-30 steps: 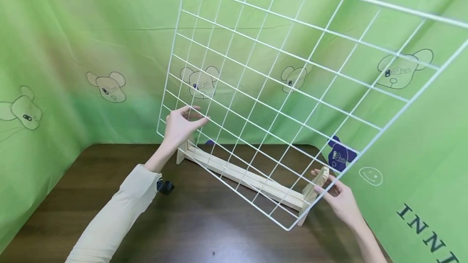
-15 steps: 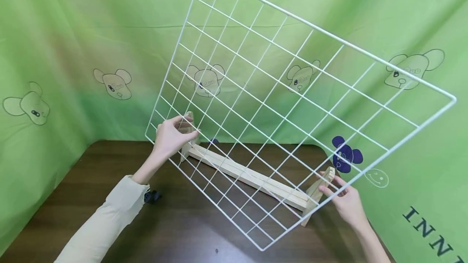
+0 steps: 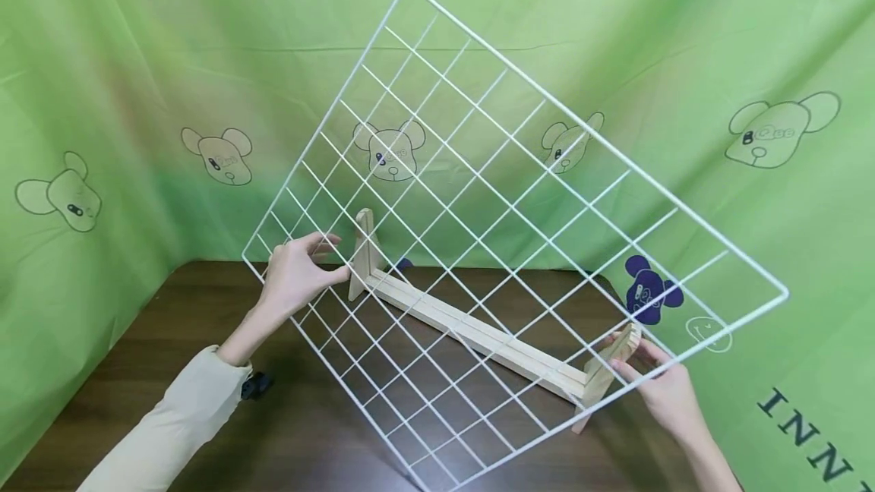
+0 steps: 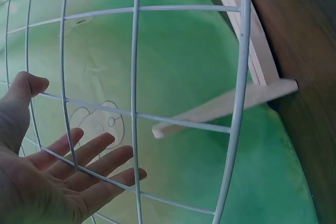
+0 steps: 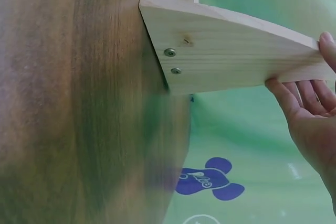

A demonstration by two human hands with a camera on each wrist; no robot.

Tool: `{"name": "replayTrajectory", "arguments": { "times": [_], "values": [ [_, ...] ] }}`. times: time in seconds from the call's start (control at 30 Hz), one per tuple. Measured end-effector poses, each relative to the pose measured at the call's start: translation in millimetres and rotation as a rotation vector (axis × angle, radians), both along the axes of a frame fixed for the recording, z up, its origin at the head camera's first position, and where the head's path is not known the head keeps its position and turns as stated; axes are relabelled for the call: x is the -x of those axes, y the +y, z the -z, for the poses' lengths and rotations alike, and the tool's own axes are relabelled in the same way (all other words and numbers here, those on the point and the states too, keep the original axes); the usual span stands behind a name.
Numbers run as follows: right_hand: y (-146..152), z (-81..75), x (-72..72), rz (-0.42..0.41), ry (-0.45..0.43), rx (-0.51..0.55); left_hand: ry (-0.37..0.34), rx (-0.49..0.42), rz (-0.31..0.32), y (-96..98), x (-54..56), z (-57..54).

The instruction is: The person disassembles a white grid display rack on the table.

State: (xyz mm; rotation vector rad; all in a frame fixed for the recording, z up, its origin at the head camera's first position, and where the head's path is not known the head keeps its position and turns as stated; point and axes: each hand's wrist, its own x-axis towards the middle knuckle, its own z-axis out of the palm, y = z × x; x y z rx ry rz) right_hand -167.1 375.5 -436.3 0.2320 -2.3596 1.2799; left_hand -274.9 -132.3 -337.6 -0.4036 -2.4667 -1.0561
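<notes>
A white wire grid panel [image 3: 478, 238] is tilted on the diagonal between the head camera and a wooden stand [image 3: 472, 332]. My left hand [image 3: 297, 275] is at the panel's left side, thumb spread from the fingers. In the left wrist view the fingers of my left hand [image 4: 79, 174] stretch out among the grid wires [image 4: 137, 61]. My right hand [image 3: 663, 389] grips the upper part of the stand's right end board [image 5: 231, 45], its thumb on one edge and fingertips on the other. The panel's lowest corner lies outside the head view.
The stand rests on a dark brown table [image 3: 287, 439], its left end board [image 3: 365, 249] upright near the back edge. A green printed curtain [image 3: 123, 97] surrounds the table. A black object [image 3: 256, 386] shows beside the left cuff.
The grid panel has turned clockwise, its upper edge coming down and its lower corner sliding toward the bottom left. My left hand has moved left and down; the right keeps hold of the end board.
</notes>
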Motion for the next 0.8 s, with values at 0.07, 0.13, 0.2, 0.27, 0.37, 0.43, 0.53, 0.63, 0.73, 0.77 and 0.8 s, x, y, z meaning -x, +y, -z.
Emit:
{"name": "replayTrajectory", "arguments": {
  "times": [0.07,0.13,0.2,0.27,0.37,0.43,0.53,0.63,0.73,0.77,0.8],
  "values": [
    [1,0.2,-3.1,0.013,-0.010,-0.029,0.013,0.028,0.003,-2.9,-0.6,2.2],
    [2,0.1,-5.8,0.037,-0.027,-0.059,0.003,0.035,0.014,-5.7,-1.2,4.2],
    [2,-0.5,-8.5,0.080,-0.036,-0.084,-0.017,0.026,0.030,-8.4,-1.1,5.9],
    [3,-0.7,-9.9,0.082,-0.041,-0.084,-0.028,0.016,0.042,-11.3,0.0,7.8],
    [3,0.3,-12.0,0.064,-0.042,-0.066,-0.016,0.009,0.052,-15.8,2.8,10.8],
    [4,1.5,-12.9,0.005,-0.048,-0.008,-0.002,0.010,0.051,-19.0,4.0,13.1],
    [5,2.3,-13.3,-0.039,-0.047,0.061,0.007,0.018,0.041,-24.6,4.1,16.6],
    [5,2.4,-13.5,-0.034,-0.036,0.070,-0.013,0.035,0.032,-30.4,2.8,18.9],
    [8,2.1,-16.3,-0.015,-0.041,0.048,-0.043,0.061,0.035,-35.1,2.2,19.8],
    [9,1.7,-17.9,-0.013,-0.045,0.046,-0.051,0.071,0.037,-36.2,2.5,20.0],
    [10,1.1,-19.4,-0.018,-0.051,0.050,-0.057,0.080,0.041,-37.4,2.9,20.2]
  ]
}}
